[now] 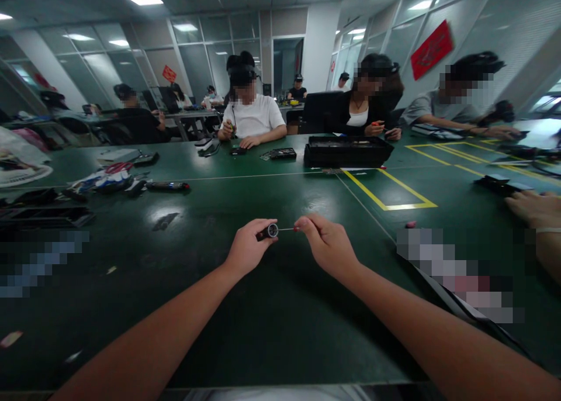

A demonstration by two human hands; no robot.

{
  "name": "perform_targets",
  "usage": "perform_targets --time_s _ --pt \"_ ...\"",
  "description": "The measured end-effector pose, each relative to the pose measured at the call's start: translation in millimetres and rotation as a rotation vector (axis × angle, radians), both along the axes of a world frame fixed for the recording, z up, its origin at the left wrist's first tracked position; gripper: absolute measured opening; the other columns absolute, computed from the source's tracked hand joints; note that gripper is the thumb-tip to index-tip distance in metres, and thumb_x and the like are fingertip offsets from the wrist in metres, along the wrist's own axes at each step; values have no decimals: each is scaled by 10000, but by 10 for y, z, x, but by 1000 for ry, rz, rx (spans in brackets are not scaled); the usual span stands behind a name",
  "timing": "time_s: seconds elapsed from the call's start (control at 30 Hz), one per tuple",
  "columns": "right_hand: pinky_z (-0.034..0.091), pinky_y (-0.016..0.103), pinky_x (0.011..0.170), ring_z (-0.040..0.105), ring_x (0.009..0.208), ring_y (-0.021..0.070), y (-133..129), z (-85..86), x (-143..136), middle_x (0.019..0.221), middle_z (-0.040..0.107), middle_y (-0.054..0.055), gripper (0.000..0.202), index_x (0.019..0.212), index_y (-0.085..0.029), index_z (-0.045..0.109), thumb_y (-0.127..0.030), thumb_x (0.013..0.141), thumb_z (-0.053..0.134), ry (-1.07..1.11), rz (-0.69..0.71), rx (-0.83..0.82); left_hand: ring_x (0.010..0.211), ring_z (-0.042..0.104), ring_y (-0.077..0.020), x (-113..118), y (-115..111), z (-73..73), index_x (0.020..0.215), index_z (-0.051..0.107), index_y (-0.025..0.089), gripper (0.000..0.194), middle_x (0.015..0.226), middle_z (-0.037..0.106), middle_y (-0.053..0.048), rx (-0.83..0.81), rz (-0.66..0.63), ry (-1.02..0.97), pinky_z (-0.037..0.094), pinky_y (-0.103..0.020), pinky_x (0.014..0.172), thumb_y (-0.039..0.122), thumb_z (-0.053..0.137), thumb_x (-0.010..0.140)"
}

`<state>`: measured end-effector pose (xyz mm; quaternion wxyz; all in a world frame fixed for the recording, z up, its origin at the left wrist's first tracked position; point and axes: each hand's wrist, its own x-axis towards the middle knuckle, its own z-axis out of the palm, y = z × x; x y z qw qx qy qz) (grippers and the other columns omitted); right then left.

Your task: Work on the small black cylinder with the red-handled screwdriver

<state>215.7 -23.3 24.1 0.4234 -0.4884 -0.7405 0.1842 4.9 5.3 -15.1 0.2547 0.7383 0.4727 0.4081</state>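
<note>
My left hand (250,244) is closed around a small black flashlight (272,231), whose round, silver-rimmed end faces me. My right hand (329,244) grips a screwdriver with a thin metal shaft (287,230) and a bit of red showing at the fingers; the rest of its handle is hidden. The shaft points left, and its tip reaches the flashlight's side near the rim. Whether it touches or goes in, I cannot tell. Both hands are held above the green table (245,342).
A black tray (348,154) stands at the table's far side, near yellow tape (409,206). Cables and tools (109,177) lie to the left beside black trays (48,218). Another person's hand (534,208) rests at right. Several people sit opposite.
</note>
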Motion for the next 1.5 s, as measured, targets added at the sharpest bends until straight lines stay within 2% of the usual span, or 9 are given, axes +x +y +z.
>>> perform_targets --time_s 0.17,0.3,0.4,0.5,0.77,1.03,1.13,1.27,1.5 --pt "465 323 680 623 750 191 20 -62 -16 878 671 43 207 1115 -214 571 -334 966 492 177 -8 -34 1119 627 -203 -5 2 18 1229 680 255 426 1218 679 -37 -9 21 -8 518 -383 972 115 733 830" --pt "499 351 751 618 787 189 114 -134 -27 860 657 37 217 973 -218 615 -422 934 554 480 -1 -165 1105 634 -196 -11 -7 65 1216 687 255 417 1195 686 -30 60 11 13 516 -374 977 124 744 825" --pt "524 345 683 579 666 164 209 -174 -20 737 602 6 282 869 -216 619 -492 898 570 838 -11 -365 1150 616 -193 -28 3 88 1236 677 275 410 1217 678 -24 178 18 45 478 -391 1046 149 729 849" --pt "520 311 633 548 626 142 273 -215 -8 700 575 -10 266 811 -217 618 -479 848 642 982 -47 -413 1126 627 -197 -54 31 81 1245 673 269 425 1213 682 -31 152 55 67 491 -394 1029 151 736 842" --pt "541 350 748 621 759 166 256 -280 -14 839 650 11 263 954 -231 640 -487 905 608 782 -20 -272 1132 626 -201 -28 -2 87 1236 678 252 424 1219 686 -36 79 34 83 496 -389 1023 146 746 831" --pt "512 333 713 653 746 180 146 -118 -19 809 701 35 283 977 -198 652 -461 936 555 481 -8 -184 1126 632 -205 -15 -20 94 1218 689 243 428 1203 693 -37 56 41 71 488 -388 1031 134 763 810" --pt "414 298 550 579 555 157 96 -39 12 624 661 10 378 824 -203 693 -548 918 572 230 -119 -181 1121 637 -214 -13 -22 110 1202 696 230 427 1191 697 -48 48 45 62 485 -406 1041 113 766 798" --pt "350 295 503 507 461 140 78 -7 41 495 586 -7 483 620 -217 626 -606 900 573 87 -180 -105 1128 635 -221 -18 -23 103 1215 689 246 434 1203 692 -46 48 24 53 487 -429 1044 123 758 805" --pt "463 308 655 635 717 180 96 -87 28 871 713 33 215 1027 -224 649 -393 956 538 171 -20 -44 1125 639 -218 -28 2 57 1216 690 236 426 1200 696 -51 68 26 55 484 -424 1048 122 752 809"
